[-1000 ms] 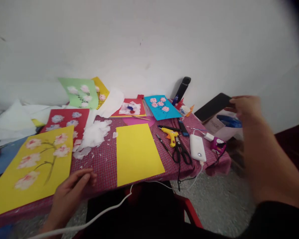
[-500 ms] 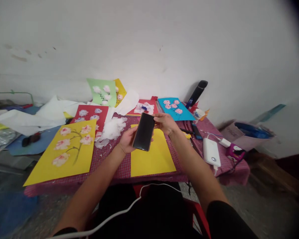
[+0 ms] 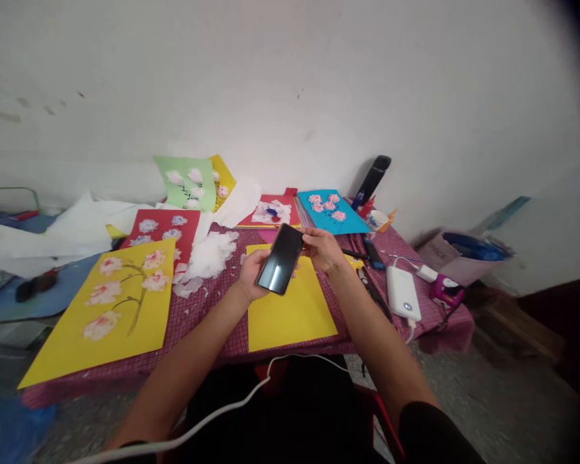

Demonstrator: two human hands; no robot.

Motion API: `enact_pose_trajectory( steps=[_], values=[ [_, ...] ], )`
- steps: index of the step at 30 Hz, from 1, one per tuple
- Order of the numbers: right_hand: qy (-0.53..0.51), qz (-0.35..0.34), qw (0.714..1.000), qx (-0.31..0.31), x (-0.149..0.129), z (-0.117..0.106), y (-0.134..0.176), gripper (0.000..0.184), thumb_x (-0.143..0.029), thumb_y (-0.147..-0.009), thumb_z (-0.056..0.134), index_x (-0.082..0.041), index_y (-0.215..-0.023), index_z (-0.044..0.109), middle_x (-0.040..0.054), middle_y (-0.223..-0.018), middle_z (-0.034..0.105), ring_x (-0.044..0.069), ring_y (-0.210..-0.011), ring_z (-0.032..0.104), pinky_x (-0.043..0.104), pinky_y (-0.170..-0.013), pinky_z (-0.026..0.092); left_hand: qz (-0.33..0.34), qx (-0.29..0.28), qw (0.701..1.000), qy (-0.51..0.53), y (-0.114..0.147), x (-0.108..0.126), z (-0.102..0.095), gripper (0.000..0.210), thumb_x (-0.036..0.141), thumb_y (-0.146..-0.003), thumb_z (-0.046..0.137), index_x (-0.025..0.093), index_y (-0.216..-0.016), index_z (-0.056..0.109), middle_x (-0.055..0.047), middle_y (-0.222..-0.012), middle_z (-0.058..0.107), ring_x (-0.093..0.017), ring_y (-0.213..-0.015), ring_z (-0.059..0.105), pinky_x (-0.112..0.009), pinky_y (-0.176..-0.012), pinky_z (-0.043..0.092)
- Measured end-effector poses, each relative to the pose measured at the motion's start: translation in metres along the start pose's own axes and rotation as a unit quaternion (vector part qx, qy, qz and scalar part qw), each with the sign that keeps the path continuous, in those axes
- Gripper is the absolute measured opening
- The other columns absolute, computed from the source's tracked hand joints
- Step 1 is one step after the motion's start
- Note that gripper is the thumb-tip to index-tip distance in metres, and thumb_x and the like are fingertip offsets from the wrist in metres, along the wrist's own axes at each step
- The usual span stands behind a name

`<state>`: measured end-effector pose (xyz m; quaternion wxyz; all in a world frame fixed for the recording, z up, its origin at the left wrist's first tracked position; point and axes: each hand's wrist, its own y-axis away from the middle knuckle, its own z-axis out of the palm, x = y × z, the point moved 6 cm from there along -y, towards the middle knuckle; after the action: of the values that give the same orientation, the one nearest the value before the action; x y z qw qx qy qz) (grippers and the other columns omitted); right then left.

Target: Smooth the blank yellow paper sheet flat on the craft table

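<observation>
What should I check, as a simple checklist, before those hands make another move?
1. Phone held by both hands: ok; left hand at its lower left side, right hand near its upper right corner.
2. Phone screen lit: not ok; it looks dark, with a reflection.
3. Plain yellow sheet fully in view: not ok; phone and hands hide part.
4. Flower picture apart from that sheet: ok; checked cloth shows between.
5. Power bank charged: cannot tell.

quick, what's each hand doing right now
Left hand: closed on the black phone, gripping its lower left side.
Right hand: closed on the same phone, fingers at its upper right edge.
</observation>
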<state>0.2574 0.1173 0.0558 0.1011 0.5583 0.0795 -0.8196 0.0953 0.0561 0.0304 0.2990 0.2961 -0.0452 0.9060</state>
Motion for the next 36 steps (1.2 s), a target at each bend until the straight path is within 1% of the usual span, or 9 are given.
enact_pose_trajectory(
  steps=[5, 12, 15, 18, 22, 25, 28, 32, 36],
  values=[
    [0.005, -0.018, 0.999, -0.048, -0.003, 0.000, 0.006, 0.034, -0.033, -0.070, 0.090, -0.017, -0.096, 0.076, 0.0039, -0.085, 0.076, 0.016, -0.070, 0.069, 0.029, -0.063, 0.062, -0.024, -0.020, 0.999, -0.005, 0.000, -0.002, -0.005, 0.052, 0.031, -0.084, 0.057, 0.001, -0.126, 0.067, -0.023, -0.104, 0.079, -0.038, -0.095, 0.078, -0.048, -0.080, 0.062],
    [0.052, 0.042, 0.989, -0.133, 0.000, 0.002, 0.017, 0.043, -0.037, -0.071, 0.090, -0.017, -0.107, 0.078, 0.0060, -0.090, 0.080, 0.017, -0.071, 0.073, 0.027, -0.061, 0.063, -0.062, -0.047, 0.995, -0.061, 0.008, -0.005, -0.006, 0.046, 0.027, -0.089, 0.059, 0.004, -0.128, 0.066, -0.021, -0.108, 0.079, -0.038, -0.097, 0.078, -0.048, -0.081, 0.062],
    [0.047, 0.053, 0.992, -0.108, 0.003, 0.000, 0.022, 0.039, -0.036, -0.070, 0.091, -0.015, -0.100, 0.078, 0.0053, -0.084, 0.079, 0.017, -0.066, 0.073, 0.027, -0.058, 0.063, -0.086, -0.055, 0.992, -0.069, 0.014, -0.003, -0.005, 0.046, 0.034, -0.095, 0.056, 0.004, -0.128, 0.066, -0.023, -0.110, 0.078, -0.036, -0.095, 0.078, -0.044, -0.079, 0.062],
    [0.006, 0.049, 0.997, -0.051, 0.006, -0.001, 0.027, 0.036, -0.033, -0.070, 0.090, -0.016, -0.097, 0.076, 0.0049, -0.081, 0.077, 0.017, -0.064, 0.071, 0.029, -0.055, 0.064, -0.091, -0.065, 0.992, -0.060, 0.020, 0.004, -0.007, 0.066, 0.062, -0.098, 0.049, 0.008, -0.134, 0.063, -0.025, -0.111, 0.077, -0.034, -0.088, 0.078, -0.038, -0.069, 0.059],
    [-0.076, 0.012, 0.997, 0.001, 0.011, 0.006, 0.035, 0.030, -0.028, -0.071, 0.089, -0.019, -0.092, 0.069, 0.0026, -0.079, 0.076, 0.018, -0.068, 0.071, 0.031, -0.060, 0.066, -0.012, -0.028, 0.999, -0.033, 0.021, 0.022, -0.011, 0.089, 0.083, -0.092, 0.041, 0.004, -0.124, 0.068, -0.027, -0.104, 0.076, -0.031, -0.086, 0.076, -0.037, -0.073, 0.058],
    [-0.117, -0.011, 0.993, 0.013, 0.018, 0.014, 0.046, 0.030, -0.023, -0.073, 0.087, -0.022, -0.092, 0.064, 0.0008, -0.082, 0.075, 0.018, -0.074, 0.072, 0.033, -0.066, 0.068, 0.090, 0.025, 0.996, -0.005, 0.018, 0.036, -0.007, 0.062, 0.068, -0.099, 0.046, 0.013, -0.104, 0.074, -0.016, -0.092, 0.078, -0.023, -0.078, 0.073, -0.034, -0.075, 0.057],
    [-0.140, 0.000, 0.990, 0.017, 0.026, 0.020, 0.061, 0.033, -0.020, -0.072, 0.085, -0.022, -0.097, 0.064, 0.0002, -0.087, 0.076, 0.017, -0.074, 0.073, 0.033, -0.068, 0.068, 0.174, 0.086, 0.981, 0.022, 0.010, 0.045, 0.000, 0.037, 0.049, -0.104, 0.051, 0.020, -0.098, 0.073, -0.005, -0.088, 0.078, -0.017, -0.077, 0.072, -0.030, -0.076, 0.056],
    [-0.143, 0.031, 0.989, 0.018, 0.035, 0.023, 0.081, 0.045, -0.015, -0.066, 0.085, -0.024, -0.107, 0.066, -0.0022, -0.089, 0.076, 0.014, -0.067, 0.071, 0.028, -0.061, 0.067, 0.166, 0.140, 0.976, -0.012, -0.013, 0.040, 0.009, 0.026, 0.038, -0.098, 0.058, 0.017, -0.095, 0.073, -0.003, -0.084, 0.078, -0.017, -0.077, 0.072, -0.029, -0.077, 0.056],
    [-0.133, 0.041, 0.990, 0.014, 0.035, 0.018, 0.099, 0.058, -0.019, -0.065, 0.083, -0.028, -0.121, 0.068, -0.0022, -0.092, 0.076, 0.014, -0.058, 0.068, 0.024, -0.045, 0.059, 0.100, 0.143, 0.979, -0.106, -0.043, 0.023, 0.022, 0.027, 0.038, -0.091, 0.059, 0.015, -0.086, 0.071, -0.003, -0.068, 0.072, -0.017, -0.062, 0.067, -0.029, -0.066, 0.054]
  ],
)
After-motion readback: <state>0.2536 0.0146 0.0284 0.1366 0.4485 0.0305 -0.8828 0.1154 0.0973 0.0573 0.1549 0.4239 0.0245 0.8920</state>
